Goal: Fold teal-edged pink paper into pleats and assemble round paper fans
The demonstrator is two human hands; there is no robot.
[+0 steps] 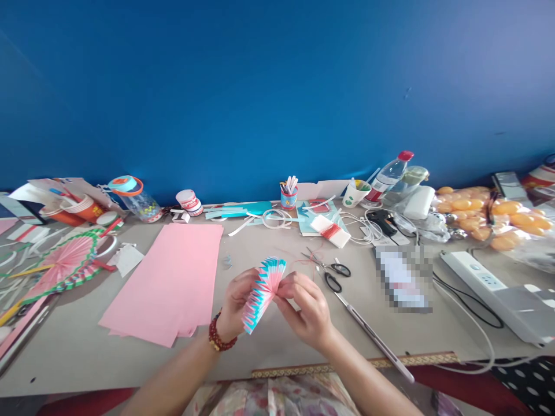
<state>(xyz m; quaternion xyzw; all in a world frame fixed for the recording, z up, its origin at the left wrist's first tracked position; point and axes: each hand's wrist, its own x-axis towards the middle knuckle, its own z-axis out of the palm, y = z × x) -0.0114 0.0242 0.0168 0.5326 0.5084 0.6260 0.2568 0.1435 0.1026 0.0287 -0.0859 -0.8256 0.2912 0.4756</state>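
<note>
While left grip (237, 297) pinches its zigzag side, right grip (307, 305) its gathered side, pleated paper (265, 293) between

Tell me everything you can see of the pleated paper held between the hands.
The pleated paper looks like thin card, pink with turquoise and white toward its zigzag outer edge. Its narrow folds spread like a small fan and gather toward the right. It is held tilted above the grey table. The left hand grips its outer side; the right hand's fingertips pinch the gathered end, partly hiding it.
</note>
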